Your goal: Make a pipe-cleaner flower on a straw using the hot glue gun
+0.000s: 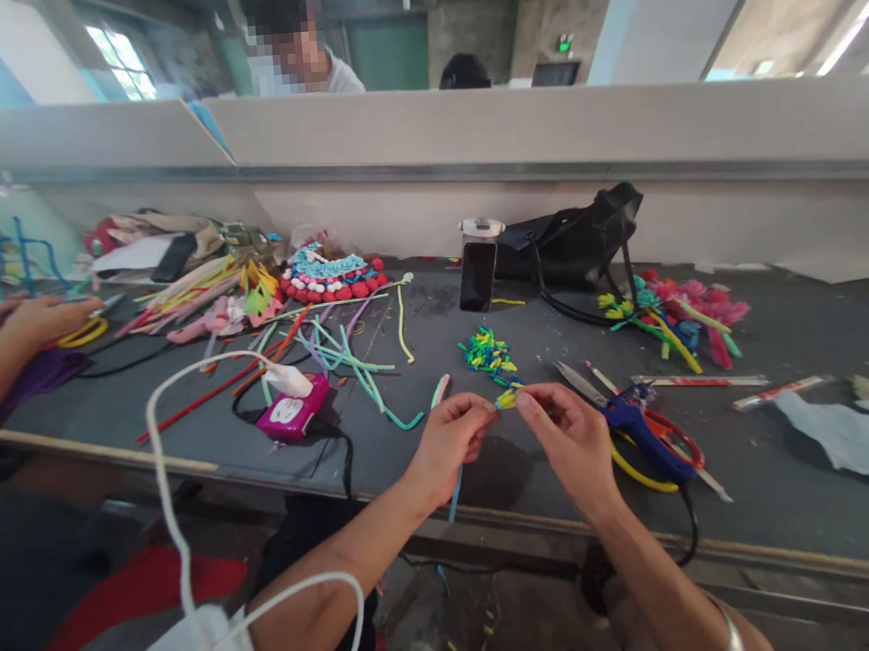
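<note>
Left hand pinching blue stem, right hand pinching yellow piece; green-yellow pile beyond.

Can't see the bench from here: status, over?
Left hand and right hand pinching yellow piece. Blue stem hanging below left hand. Scissors close by right hand.

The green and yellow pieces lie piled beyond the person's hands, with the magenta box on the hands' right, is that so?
Not quite: the head view shows the magenta box left of the left hand and right hand. The piled pieces do lie beyond both.
</note>
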`<action>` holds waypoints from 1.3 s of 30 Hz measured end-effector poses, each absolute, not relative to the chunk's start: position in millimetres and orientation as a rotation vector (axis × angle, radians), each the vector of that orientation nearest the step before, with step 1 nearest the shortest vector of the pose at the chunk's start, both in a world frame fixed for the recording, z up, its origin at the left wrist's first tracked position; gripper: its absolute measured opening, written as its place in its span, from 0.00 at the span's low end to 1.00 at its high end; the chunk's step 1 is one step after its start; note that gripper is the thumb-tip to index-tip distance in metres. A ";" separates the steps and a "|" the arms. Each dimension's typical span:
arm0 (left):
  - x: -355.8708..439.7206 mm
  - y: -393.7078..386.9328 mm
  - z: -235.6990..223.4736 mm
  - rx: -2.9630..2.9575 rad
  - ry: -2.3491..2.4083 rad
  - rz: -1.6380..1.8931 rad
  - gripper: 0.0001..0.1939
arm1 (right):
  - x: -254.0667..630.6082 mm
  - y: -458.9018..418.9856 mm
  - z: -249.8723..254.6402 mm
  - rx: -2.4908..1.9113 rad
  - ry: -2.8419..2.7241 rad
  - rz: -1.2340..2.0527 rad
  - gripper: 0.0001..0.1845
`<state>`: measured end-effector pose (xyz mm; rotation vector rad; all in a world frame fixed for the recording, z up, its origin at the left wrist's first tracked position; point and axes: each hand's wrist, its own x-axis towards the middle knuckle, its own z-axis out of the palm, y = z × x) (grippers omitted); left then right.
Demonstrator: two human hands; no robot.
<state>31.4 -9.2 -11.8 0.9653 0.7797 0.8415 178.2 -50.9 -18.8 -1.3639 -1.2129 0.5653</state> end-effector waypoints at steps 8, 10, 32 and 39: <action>29.6 -8.1 -7.7 1.001 0.751 0.916 0.14 | 180.4 -51.1 -20.2 -1.367 -1.203 0.626 0.17; 28.6 -7.7 -6.9 1.009 0.746 0.929 0.15 | 181.5 -51.7 -20.6 -1.383 -1.203 0.620 0.17; 21.4 3.0 -4.6 1.007 0.728 1.038 0.15 | 199.4 -55.1 -34.1 -1.510 -1.262 0.605 0.16; 14.0 14.4 -0.9 0.988 0.742 1.090 0.16 | 203.2 -52.1 -39.7 -1.561 -1.271 0.611 0.17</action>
